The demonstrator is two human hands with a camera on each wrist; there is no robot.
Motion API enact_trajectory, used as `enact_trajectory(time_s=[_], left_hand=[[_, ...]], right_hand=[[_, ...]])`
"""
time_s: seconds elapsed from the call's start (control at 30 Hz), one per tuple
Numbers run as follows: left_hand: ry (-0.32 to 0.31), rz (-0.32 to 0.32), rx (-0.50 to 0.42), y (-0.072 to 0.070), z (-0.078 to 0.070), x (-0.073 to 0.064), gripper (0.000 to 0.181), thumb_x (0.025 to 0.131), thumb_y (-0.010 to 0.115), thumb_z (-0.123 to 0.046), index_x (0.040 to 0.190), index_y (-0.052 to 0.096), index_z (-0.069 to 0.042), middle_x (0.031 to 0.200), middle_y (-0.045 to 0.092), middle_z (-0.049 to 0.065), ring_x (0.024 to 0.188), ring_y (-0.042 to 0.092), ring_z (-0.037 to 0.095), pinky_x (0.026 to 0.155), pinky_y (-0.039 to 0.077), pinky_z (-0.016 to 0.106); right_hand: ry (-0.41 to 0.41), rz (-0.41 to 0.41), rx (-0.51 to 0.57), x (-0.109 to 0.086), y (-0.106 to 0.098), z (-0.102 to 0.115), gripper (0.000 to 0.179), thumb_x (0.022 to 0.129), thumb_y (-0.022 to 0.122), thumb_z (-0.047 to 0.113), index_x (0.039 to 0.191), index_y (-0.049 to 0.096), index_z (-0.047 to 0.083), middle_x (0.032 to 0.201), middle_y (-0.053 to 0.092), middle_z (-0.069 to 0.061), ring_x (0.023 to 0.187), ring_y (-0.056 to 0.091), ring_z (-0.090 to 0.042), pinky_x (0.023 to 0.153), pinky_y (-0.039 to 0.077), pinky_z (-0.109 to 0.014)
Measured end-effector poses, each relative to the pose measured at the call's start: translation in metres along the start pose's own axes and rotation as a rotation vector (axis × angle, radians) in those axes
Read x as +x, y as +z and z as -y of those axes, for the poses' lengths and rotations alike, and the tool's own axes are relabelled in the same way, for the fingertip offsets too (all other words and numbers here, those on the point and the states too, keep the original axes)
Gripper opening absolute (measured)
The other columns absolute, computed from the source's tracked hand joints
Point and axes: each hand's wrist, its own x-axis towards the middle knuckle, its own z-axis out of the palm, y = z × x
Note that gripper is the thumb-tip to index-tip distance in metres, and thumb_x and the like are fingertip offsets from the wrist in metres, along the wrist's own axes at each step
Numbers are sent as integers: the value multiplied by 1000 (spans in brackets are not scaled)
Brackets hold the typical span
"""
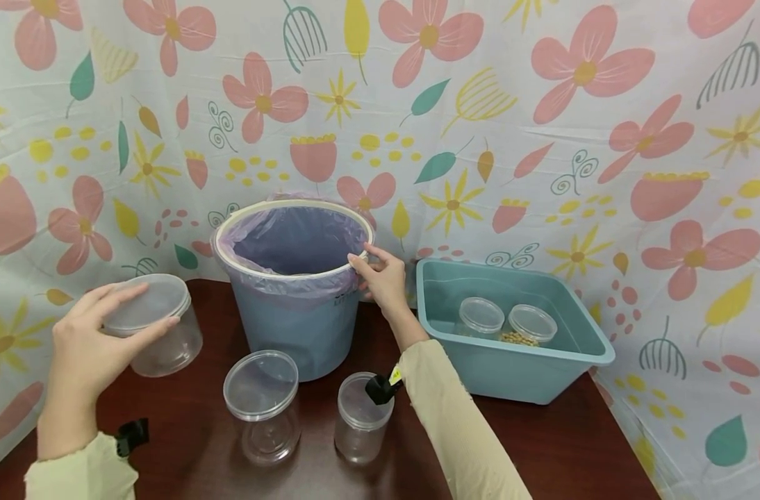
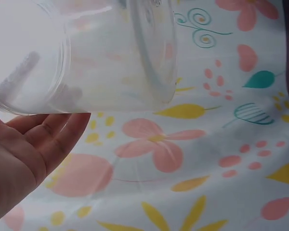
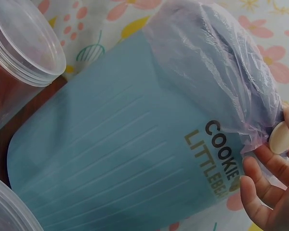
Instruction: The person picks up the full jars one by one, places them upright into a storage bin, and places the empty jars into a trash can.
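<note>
At the left, my left hand [image 1: 95, 326] grips a wide clear plastic jar [image 1: 174, 347] around its frosted lid, thumb on the near side. The left wrist view shows fingers along the side of this jar [image 2: 115, 62]; whether its base touches the table I cannot tell. A blue trash bin [image 1: 299, 326] stands at the middle, lined with a thin purplish bag [image 1: 330, 286] under a cream rim ring [image 1: 280, 276]. My right hand [image 1: 383, 278] pinches the ring's right side, and in the right wrist view the fingers lie by the bag's edge and the ring's tab [image 3: 281, 138].
Two lidded clear jars, a larger one [image 1: 264, 417] and a slimmer one [image 1: 361, 430], stand on the dark table [image 1: 186, 444] before the bin. A teal basin [image 1: 511, 371] at the right holds two small jars, one with yellowish pieces [image 1: 520, 338]. Flowered cloth [image 1: 480, 139] hangs behind.
</note>
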Motion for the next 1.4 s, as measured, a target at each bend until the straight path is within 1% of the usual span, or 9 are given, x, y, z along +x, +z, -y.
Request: enact_trajectory(time_s=[0.27, 0.37, 0.5, 0.57, 0.73, 0.83, 1.0, 1.23, 1.4], left_hand=[[74, -31, 14, -2, -10, 19, 56, 45, 86, -7, 98, 70, -3, 93, 62, 16, 93, 43, -13, 74, 29, 6], [80, -27, 21, -3, -16, 27, 56, 46, 86, -8, 98, 70, -2, 97, 61, 22, 95, 51, 6, 77, 28, 6], [56, -9, 25, -6, -24, 37, 55, 48, 86, -9, 100, 69, -2, 101, 59, 23, 95, 51, 34, 82, 29, 10], [59, -13, 25, -6, -27, 42, 55, 48, 86, -9, 100, 69, -2, 101, 60, 21, 97, 52, 29, 82, 29, 10], [109, -54, -11, -1, -32, 55, 56, 47, 86, -8, 100, 69, -2, 97, 62, 18, 94, 50, -1, 80, 30, 9], [91, -66, -52, 2, -37, 62, 56, 47, 86, -6, 100, 70, -4, 96, 63, 12, 93, 48, -9, 79, 32, 9], [78, -60, -58, 8, -44, 70, 55, 48, 86, -8, 100, 70, -4, 97, 63, 13, 94, 49, -6, 77, 32, 10], [78, -20, -60, 24, -56, 83, 59, 49, 87, -14, 104, 69, -7, 101, 62, 14, 97, 54, 22, 78, 32, 12], [87, -50, -93, 39, -63, 88, 59, 50, 87, -17, 105, 68, -9, 104, 61, 10, 99, 53, 25, 76, 34, 14]], right_hand=[[-2, -3, 3, 0, 0, -1, 44, 78, 70, 28, 119, 60, 14, 70, 66, -8, 49, 57, -23, 37, 41, -24], [2, -5, 3, 1, 1, -1, 44, 78, 70, 28, 118, 60, 15, 69, 65, -8, 49, 57, -24, 37, 41, -24], [4, -1, 5, 1, 1, -1, 43, 78, 70, 28, 118, 60, 15, 69, 65, -7, 50, 57, -26, 37, 41, -24], [3, 2, 4, 0, 1, -1, 44, 78, 69, 28, 119, 60, 15, 69, 65, -7, 52, 58, -29, 38, 41, -24], [-3, 3, 4, 0, 1, -1, 44, 79, 69, 29, 120, 59, 15, 69, 65, -7, 61, 58, -40, 38, 41, -24], [-10, -1, 7, 0, 1, -2, 44, 79, 69, 28, 119, 59, 15, 68, 65, -7, 61, 58, -40, 38, 41, -24], [-12, 2, 19, 0, 1, -2, 44, 79, 69, 28, 119, 60, 14, 66, 64, -7, 61, 57, -42, 37, 41, -24], [-5, -3, 26, 0, 1, -2, 43, 78, 69, 28, 119, 60, 15, 64, 63, -5, 58, 58, -39, 37, 41, -24], [-1, -4, 28, 0, 1, -2, 43, 78, 70, 28, 118, 60, 15, 64, 63, -6, 57, 58, -36, 37, 41, -23]])
